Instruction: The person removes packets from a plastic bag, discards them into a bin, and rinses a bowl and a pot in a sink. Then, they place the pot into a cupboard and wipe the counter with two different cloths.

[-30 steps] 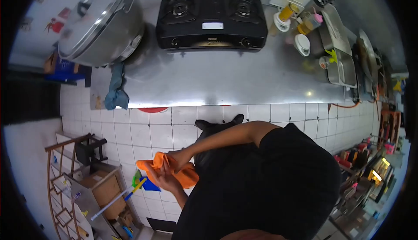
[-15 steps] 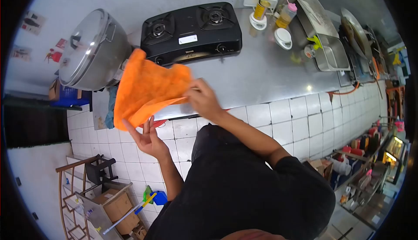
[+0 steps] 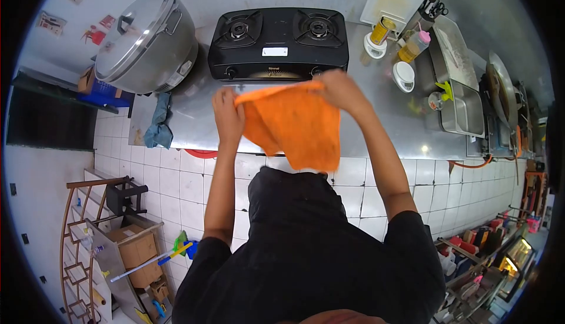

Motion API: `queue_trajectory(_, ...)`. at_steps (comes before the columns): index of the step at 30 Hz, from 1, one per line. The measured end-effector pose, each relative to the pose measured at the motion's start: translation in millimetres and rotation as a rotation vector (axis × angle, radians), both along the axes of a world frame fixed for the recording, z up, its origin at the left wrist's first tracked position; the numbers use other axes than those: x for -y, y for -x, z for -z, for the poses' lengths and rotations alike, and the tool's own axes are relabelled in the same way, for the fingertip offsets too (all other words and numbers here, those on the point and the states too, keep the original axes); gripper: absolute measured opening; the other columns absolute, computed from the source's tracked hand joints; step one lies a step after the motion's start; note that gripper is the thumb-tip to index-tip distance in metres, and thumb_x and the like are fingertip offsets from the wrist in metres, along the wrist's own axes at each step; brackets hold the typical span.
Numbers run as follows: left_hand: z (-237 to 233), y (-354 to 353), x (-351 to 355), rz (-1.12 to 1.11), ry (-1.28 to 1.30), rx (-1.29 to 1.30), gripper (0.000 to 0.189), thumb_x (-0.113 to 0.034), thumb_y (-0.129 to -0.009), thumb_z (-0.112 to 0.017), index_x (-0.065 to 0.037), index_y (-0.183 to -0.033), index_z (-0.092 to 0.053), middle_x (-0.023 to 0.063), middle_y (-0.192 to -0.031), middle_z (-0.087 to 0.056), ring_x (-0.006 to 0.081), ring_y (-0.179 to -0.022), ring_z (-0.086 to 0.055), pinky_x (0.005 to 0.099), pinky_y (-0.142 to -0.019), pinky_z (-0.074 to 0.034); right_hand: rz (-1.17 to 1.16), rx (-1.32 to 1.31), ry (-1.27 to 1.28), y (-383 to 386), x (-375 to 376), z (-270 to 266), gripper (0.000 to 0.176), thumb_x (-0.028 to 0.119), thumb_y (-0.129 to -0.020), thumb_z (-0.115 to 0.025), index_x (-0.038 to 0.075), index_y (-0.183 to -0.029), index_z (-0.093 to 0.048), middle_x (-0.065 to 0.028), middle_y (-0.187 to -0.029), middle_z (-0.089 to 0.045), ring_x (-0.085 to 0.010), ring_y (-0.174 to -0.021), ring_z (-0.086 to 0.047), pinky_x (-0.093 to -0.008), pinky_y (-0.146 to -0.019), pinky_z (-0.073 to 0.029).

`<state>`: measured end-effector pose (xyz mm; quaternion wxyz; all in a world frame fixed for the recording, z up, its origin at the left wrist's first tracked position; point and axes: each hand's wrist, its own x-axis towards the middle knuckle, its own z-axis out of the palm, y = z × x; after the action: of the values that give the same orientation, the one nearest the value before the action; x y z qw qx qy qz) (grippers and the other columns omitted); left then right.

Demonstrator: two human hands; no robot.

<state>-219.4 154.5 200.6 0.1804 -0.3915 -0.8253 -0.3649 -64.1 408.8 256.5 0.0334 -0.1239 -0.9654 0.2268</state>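
An orange cloth hangs between my two hands, over the front edge of the steel counter. My left hand is closed on its upper left corner. At the cloth's upper right, my right hand pinches the edge, slightly blurred. The cloth's top edge is stretched between the hands, and its lower part falls loose in folds. Just beyond the hands stands a black two-burner stove.
A large steel pot stands at the left, with a blue-grey cloth over the counter edge. To the right are a white scale, an oil bottle, a cutting board and a steel tray.
The orange cloth has moved right and now hangs from both hands. My left hand has risen from below it and closed on its corner; my right hand has moved right and up.
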Motion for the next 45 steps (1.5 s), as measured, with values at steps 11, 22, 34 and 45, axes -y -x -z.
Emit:
queue_trajectory(11,32,73,-99,0.324,0.089,0.033,0.024,-0.004,-0.075,-0.065,-0.002,-0.098,-0.056,0.0163,-0.139,-0.041,0.0361,-0.125,-0.04,0.0464,-0.1,-0.036,0.203,-0.455,-0.002,98,-1,127,0.056,-0.005,-0.086,-0.039,0.0,-0.142,-0.036,-0.0139,-0.152,-0.029,-0.0285,-0.142,-0.024,-0.0371,-0.114,-0.027)
queue_trajectory(22,136,103,-195,0.989,0.437,-0.218,0.035,-0.028,-0.083,-0.062,-0.009,-0.113,-0.063,0.01,-0.155,-0.024,0.0307,-0.145,-0.012,0.0501,-0.116,-0.011,0.719,-0.195,-0.128,112,43,263,0.065,0.003,-0.088,-0.047,0.002,-0.148,-0.021,-0.0129,-0.155,-0.021,-0.0284,-0.143,-0.02,-0.0348,-0.115,-0.025)
queue_trajectory(34,192,4,-192,0.655,0.459,0.031,0.022,-0.02,-0.086,-0.056,0.001,-0.094,-0.059,0.0327,-0.15,-0.015,0.0422,-0.144,-0.008,0.0559,-0.114,-0.008,-0.27,-0.007,-0.505,16,-103,222,0.05,0.012,-0.085,-0.05,0.011,-0.135,-0.048,-0.0021,-0.14,-0.048,-0.0195,-0.134,-0.04,-0.0371,-0.113,-0.03)
queue_trajectory(45,158,-53,-200,0.938,0.3,0.66,0.036,-0.014,-0.092,-0.052,0.003,-0.124,-0.048,0.0299,-0.146,-0.028,0.0392,-0.136,-0.031,0.0412,-0.109,-0.03,-0.408,-0.025,-0.604,31,-198,99,0.045,0.003,-0.081,-0.053,0.011,-0.125,-0.058,-0.0052,-0.125,-0.06,-0.0203,-0.117,-0.055,-0.0357,-0.106,-0.04)
